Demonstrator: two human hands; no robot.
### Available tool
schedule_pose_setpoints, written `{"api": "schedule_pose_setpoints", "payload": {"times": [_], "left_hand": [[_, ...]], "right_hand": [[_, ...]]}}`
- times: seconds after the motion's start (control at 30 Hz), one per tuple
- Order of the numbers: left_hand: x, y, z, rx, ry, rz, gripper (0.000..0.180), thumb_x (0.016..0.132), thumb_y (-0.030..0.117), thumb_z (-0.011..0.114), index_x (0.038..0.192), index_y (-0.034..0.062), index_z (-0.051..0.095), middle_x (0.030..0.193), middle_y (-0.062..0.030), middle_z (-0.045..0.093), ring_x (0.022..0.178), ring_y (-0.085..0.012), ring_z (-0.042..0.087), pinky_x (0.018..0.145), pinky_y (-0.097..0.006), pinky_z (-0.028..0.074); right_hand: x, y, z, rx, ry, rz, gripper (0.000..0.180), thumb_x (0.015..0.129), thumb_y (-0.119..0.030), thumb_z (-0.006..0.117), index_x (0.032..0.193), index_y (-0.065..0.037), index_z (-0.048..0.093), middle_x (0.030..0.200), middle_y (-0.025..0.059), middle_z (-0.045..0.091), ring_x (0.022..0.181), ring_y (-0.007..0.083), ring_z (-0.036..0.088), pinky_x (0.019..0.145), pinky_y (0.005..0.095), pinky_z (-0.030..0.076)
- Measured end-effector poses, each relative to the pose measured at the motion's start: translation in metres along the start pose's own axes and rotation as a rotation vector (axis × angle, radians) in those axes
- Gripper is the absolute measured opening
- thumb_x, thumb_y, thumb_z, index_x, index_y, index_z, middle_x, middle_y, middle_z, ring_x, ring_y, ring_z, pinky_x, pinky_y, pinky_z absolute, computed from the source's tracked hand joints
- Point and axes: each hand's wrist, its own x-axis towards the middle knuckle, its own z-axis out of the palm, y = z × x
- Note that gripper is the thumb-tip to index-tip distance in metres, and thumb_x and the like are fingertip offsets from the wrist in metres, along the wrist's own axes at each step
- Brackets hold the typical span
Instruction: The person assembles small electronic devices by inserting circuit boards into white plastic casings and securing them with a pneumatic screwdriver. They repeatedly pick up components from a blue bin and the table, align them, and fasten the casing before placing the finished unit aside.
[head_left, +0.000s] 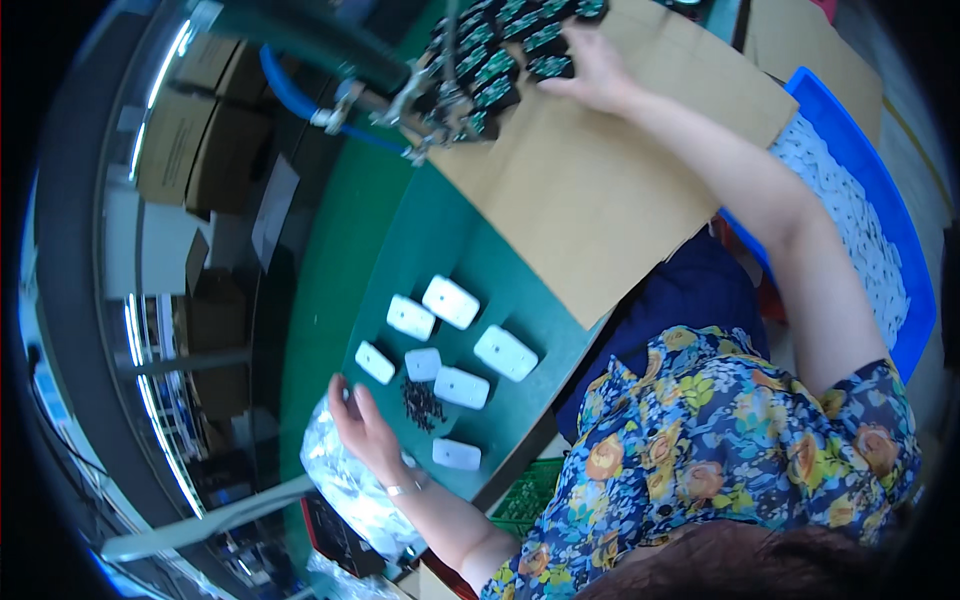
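The right hand is closing its fingers on a small green circuit board among the rows on the cardboard sheet, likely picking it up, while the left hand is resting open-fingered on a clear plastic bag beside white plastic covers on the worktop.

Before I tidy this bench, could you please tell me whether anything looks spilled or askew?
A small heap of dark screws lies loose on the green table among seven white plastic covers, which lie scattered at mixed angles. The left hand rests beside them; nothing looks damaged.

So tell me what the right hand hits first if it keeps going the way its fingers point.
The right hand points at the rows of small black-and-green parts on the cardboard sheet; its fingertips seem already at the nearest one, though contact is unclear.
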Motion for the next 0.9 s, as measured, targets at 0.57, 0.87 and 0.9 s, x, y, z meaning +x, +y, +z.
{"api": "schedule_pose_setpoints", "payload": {"times": [0.57,0.87,0.9], "left_hand": [[-0.088,0.170,0.211,-1.071,-1.956,-0.943,0.064,0.091,0.054,0.024,0.125,0.0016,0.041,0.097,-0.0154,0.061,0.080,-0.0260,0.063,0.065,-0.030,0.054],[-0.100,0.173,0.246,-0.922,-2.098,-1.116,0.049,0.092,0.033,0.043,0.133,0.0093,0.033,0.122,-0.0255,0.046,0.081,-0.0271,0.060,0.066,-0.031,0.052],[-0.099,0.169,0.246,-0.937,-2.066,-1.122,0.049,0.091,0.033,0.043,0.134,0.0097,0.033,0.124,-0.0265,0.044,0.081,-0.0271,0.060,0.066,-0.031,0.051]], "right_hand": [[-0.232,-0.022,-0.199,0.567,-0.407,-0.234,0.086,0.067,-0.022,0.075,0.133,0.002,0.026,0.113,0.0117,0.057,0.089,0.0302,0.057,0.077,0.0391,0.044],[-0.272,0.069,-0.245,0.128,0.035,0.452,0.050,0.070,-0.025,0.073,0.112,-0.005,0.055,0.111,0.0127,0.055,0.105,0.0292,0.051,0.091,0.0369,0.039],[-0.278,0.116,-0.251,-0.210,0.181,0.474,0.042,0.074,-0.027,0.068,0.108,-0.005,0.058,0.106,0.0112,0.057,0.101,0.0282,0.053,0.091,0.0366,0.039]]}}
